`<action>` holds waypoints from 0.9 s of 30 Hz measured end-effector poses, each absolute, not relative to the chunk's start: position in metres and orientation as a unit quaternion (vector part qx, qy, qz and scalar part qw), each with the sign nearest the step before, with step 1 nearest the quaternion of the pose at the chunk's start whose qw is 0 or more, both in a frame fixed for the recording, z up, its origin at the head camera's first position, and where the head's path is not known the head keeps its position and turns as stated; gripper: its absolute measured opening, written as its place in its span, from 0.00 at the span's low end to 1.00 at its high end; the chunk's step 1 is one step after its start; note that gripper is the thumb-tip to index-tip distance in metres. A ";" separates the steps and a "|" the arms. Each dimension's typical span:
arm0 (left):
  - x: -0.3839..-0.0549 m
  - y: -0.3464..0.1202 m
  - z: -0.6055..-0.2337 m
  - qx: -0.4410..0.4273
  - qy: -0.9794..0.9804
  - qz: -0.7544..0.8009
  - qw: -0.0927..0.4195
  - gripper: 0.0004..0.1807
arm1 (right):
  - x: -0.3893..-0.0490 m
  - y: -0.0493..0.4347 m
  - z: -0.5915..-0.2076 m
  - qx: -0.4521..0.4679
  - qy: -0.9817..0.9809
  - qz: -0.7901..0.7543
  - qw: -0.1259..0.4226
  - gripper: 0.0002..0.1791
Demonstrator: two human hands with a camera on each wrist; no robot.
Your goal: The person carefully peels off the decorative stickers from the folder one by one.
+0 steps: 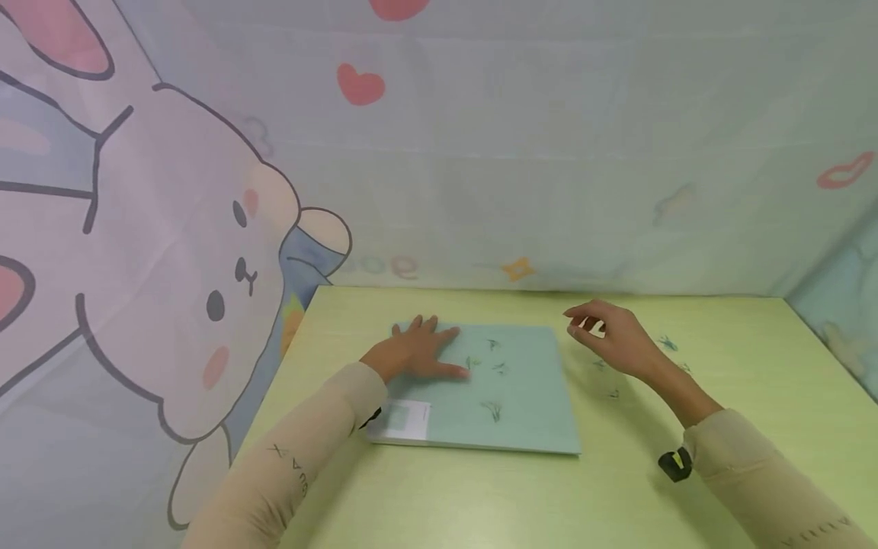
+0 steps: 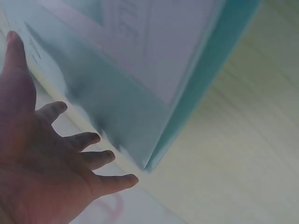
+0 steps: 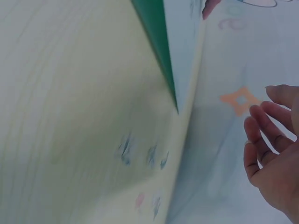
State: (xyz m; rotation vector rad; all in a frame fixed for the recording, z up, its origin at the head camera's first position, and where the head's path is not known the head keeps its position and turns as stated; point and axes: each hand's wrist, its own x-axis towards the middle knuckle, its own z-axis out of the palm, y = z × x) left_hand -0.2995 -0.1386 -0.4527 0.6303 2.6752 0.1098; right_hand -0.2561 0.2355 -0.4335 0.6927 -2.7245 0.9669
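A pale teal file folder [image 1: 535, 419] lies flat on the table, with a white label [image 1: 411, 419] at its near left corner. Several small, thin, grass-like bits [image 1: 491, 412] are scattered on its cover; whether they are stickers or loose pieces I cannot tell. My left hand [image 1: 420, 352] is over the folder's left part, fingers spread; in the left wrist view the palm and straight fingers show. Just off the folder's far right corner, my right hand [image 1: 613, 335] is raised above the table, fingers loosely bent. In the right wrist view nothing shows between its fingers [image 3: 265, 128].
More small dark bits [image 1: 668, 343] lie on the light green-yellow table [image 1: 473, 503] to the right of the folder, partly below the right hand. A printed cloth [image 1: 549, 191] hangs behind the table and along its left side, bearing a large cartoon rabbit [image 1: 178, 252].
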 end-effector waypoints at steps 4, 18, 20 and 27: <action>-0.299 -0.141 -0.451 0.218 0.954 0.041 0.200 0.60 | -0.263 0.221 -0.431 0.231 -0.907 0.339 0.097 0.17; -0.290 -0.126 -0.458 0.203 0.959 0.019 0.199 0.63 | -0.284 0.188 -0.444 0.203 -0.856 0.475 0.033 0.19; -0.290 -0.124 -0.460 0.208 0.960 0.004 0.187 0.64 | -0.286 0.185 -0.448 0.194 -0.850 0.489 0.023 0.19; -0.295 -0.123 -0.465 0.221 0.957 -0.003 0.187 0.67 | -0.294 0.172 -0.464 0.157 -0.838 0.523 -0.010 0.20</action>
